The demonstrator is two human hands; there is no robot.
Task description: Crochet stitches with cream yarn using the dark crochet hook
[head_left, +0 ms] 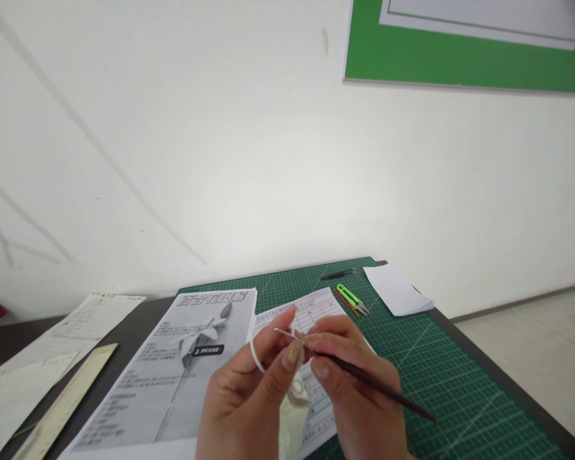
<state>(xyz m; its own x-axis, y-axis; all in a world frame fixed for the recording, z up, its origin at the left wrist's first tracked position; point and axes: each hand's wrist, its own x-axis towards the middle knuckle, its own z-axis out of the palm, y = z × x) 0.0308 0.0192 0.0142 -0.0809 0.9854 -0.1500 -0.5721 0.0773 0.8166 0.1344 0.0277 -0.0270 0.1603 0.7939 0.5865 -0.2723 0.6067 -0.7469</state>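
Note:
My right hand [367, 377] grips a crochet hook [388, 390] with a dark handle, its thin metal tip pointing left. White yarn [253, 351] loops over the fingers of my left hand [244, 396]. The left thumb and fingers pinch the yarn work right at the hook's tip; the stitches there are too small to make out. Below, between both hands, hangs a pale cream piece [292, 415] with a curl of yarn on it, partly hidden by the left thumb. The two hands nearly touch at the fingertips.
A green cutting mat [441, 377] covers much of the dark table. Papers lie on it: a printed flower sheet [158, 364], a lined form [316, 306] under my hands, and a white sheet [395, 291]. Green thread snips [349, 297] lie behind, a ruler [71, 396] at left.

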